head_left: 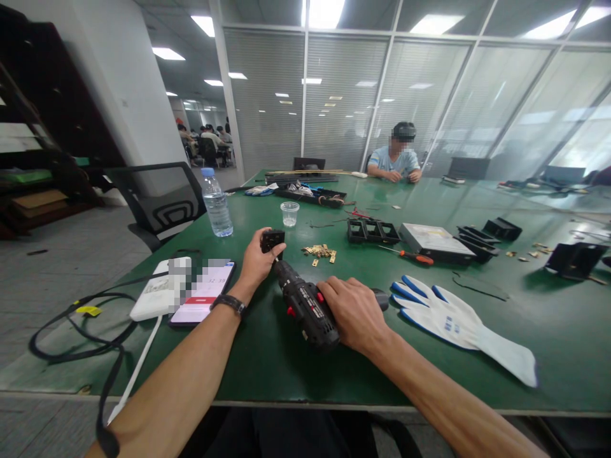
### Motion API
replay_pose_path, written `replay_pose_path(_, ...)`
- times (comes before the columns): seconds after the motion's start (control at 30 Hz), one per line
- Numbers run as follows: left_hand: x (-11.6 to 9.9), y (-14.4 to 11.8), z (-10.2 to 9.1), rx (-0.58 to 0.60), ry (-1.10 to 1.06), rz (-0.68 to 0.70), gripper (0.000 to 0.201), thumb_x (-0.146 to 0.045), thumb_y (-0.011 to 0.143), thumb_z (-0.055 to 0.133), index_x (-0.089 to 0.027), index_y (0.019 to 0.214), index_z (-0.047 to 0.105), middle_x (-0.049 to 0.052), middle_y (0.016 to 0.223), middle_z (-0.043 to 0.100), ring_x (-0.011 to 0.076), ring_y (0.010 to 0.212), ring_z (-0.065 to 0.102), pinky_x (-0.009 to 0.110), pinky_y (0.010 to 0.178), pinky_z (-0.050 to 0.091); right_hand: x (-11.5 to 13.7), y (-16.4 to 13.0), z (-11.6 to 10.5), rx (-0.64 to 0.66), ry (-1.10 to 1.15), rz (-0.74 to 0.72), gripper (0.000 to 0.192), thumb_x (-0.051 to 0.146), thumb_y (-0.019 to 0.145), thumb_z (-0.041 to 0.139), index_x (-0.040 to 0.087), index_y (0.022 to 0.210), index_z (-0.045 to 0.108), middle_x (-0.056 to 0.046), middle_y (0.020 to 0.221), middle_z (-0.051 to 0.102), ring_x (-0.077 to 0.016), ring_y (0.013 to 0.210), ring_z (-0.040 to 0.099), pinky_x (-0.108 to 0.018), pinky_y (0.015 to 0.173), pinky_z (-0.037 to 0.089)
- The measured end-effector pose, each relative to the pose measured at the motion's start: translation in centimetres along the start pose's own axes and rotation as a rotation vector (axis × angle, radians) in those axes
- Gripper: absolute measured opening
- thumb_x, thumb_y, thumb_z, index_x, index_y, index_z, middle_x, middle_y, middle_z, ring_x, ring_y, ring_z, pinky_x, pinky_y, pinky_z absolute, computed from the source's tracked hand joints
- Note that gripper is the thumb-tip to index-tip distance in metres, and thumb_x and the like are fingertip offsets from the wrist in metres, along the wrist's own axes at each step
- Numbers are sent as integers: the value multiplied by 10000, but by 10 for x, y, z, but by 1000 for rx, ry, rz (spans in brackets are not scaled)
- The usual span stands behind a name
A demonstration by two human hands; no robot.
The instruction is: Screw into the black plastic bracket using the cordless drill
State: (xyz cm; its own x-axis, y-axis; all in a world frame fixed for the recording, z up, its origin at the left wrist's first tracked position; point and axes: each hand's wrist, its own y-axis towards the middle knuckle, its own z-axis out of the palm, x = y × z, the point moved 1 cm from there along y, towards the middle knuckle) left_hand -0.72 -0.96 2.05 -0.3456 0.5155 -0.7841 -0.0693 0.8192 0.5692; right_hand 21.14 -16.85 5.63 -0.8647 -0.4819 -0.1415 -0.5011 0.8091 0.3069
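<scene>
My left hand is closed on a small black plastic block, held up over the table. My right hand grips the handle of a black cordless drill with red buttons, which lies on its side. The drill's tip points away from me, close to the block and my left fingers; whether it touches the block I cannot tell. Just beyond the drill lies a pile of small brass-coloured metal plates. A white work glove with blue fingertips rests to the right of my right hand.
A phone, a white power bank and loose cables lie left. Behind stand a water bottle and a clear cup. Black frames, an orange-handled screwdriver and a flat metal box lie right. Another person sits opposite.
</scene>
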Motion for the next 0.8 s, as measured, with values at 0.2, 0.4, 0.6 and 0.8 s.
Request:
replay_pose_path(0.2,-4,0,0,-9,8,-24,564,-435,735,711,-206,1209,510,50,1069,649,193,943,619,348,878,471,1,0,-1,5,16,1,330,290,838,544,197,1154,517,-73,990,611,-218,835,563,-338,739,290)
replay_pose_path(0.4,-6,-1,-1,-27,49,-44,582,-465,704,731,-208,1175,507,39,1033,638,190,914,606,336,849,463,1,0,-1,13,16,4,329,299,849,541,196,1161,521,-75,986,614,-218,837,565,-337,741,295)
replay_pose_path(0.6,-7,-3,-1,-26,65,-37,636,-495,672,752,-218,1184,496,39,1043,625,190,910,596,331,838,454,2,1,-1,4,24,-2,330,286,843,548,197,1160,524,-68,987,616,-214,830,569,-336,735,297)
replay_pose_path(0.8,-4,-2,0,-23,96,-25,610,-507,680,743,-215,1153,492,35,1011,618,186,891,588,328,822,452,2,0,0,-6,26,-7,313,288,851,536,197,1150,529,-68,979,617,-213,828,570,-341,737,293)
